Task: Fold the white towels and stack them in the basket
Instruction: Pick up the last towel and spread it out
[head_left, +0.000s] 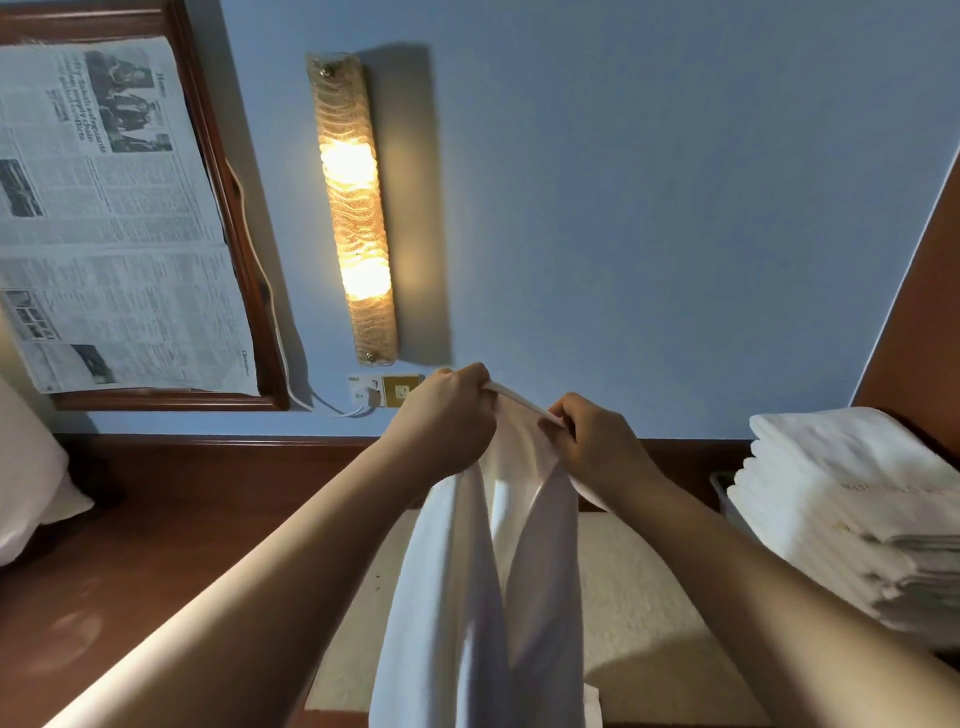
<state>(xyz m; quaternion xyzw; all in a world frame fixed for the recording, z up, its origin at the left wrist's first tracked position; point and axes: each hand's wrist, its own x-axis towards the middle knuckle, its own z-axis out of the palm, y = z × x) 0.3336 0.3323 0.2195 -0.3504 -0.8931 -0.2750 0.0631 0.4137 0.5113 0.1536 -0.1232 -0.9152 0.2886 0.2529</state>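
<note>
White towel (467, 597) hangs, top edge pinched between both hands' fingers (470, 382).

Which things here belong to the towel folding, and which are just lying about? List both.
Job: towel, held up by its top edge in the left hand and right hand; stack of folded towels on the right.

Lying about: lamp, newspaper, socket, pillow.

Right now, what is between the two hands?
In the head view, only a short taut edge of the towel runs between left hand and right hand.
</note>
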